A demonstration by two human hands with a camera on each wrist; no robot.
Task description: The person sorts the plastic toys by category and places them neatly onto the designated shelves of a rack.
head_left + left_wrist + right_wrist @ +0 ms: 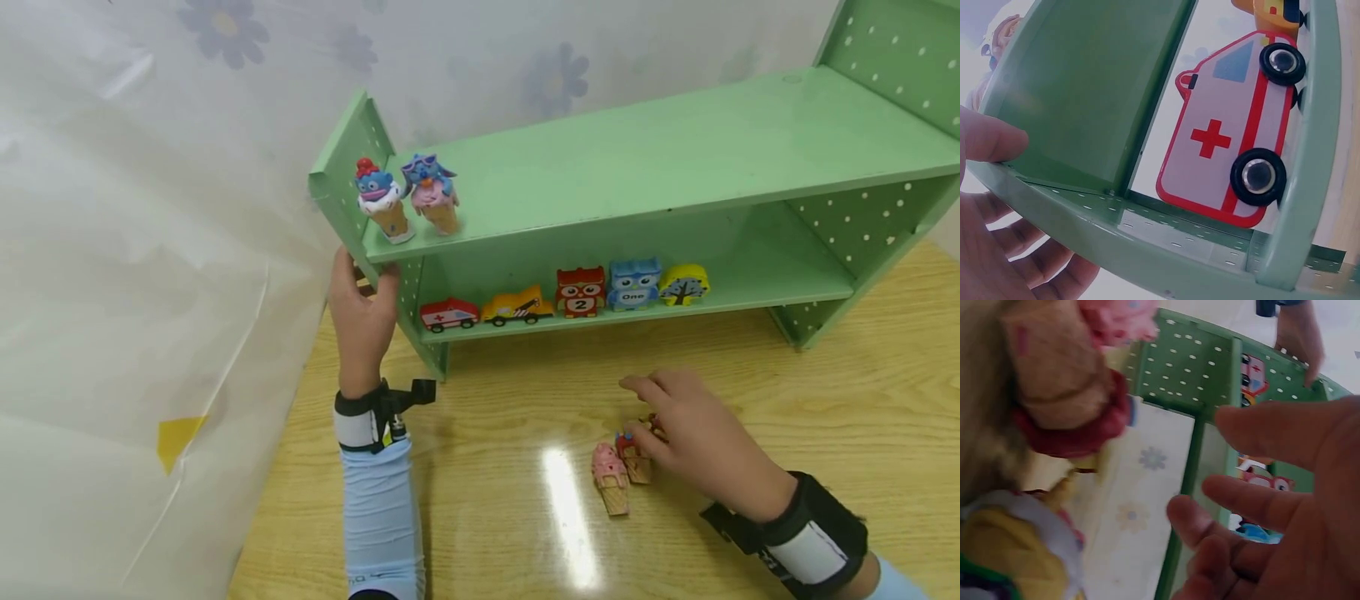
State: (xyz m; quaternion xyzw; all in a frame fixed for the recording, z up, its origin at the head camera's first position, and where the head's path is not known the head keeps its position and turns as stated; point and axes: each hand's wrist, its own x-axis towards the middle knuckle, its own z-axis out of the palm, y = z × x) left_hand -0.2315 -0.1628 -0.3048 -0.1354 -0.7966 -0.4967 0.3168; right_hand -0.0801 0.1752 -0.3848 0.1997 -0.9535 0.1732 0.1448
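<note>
Note the left hand [363, 325] gripping the side edge of the pale-green painted shelf [675, 150], perhaps for steadiness. Note the right hand [693, 442] loosely spread, holding nothing, over the wood-grain table [480, 475] near the pink-topped ice-cream-cone figure [611, 479] and the red-and-blue-topped cone figure [637, 468]. Probably best to pinch 1 by its waffle base without knocking its neighbour. Hard to make out the dark-red figure [657, 425], mostly hidden under the right hand; in the right wrist view, expect only blurred, cut-off figures.

Glossy wood-grain tabletop [495, 517], smooth satiny shelf [637, 158] — painted-looking, wrinkled cloth sleeve [381, 517], creased sheet [112, 292]
</note>
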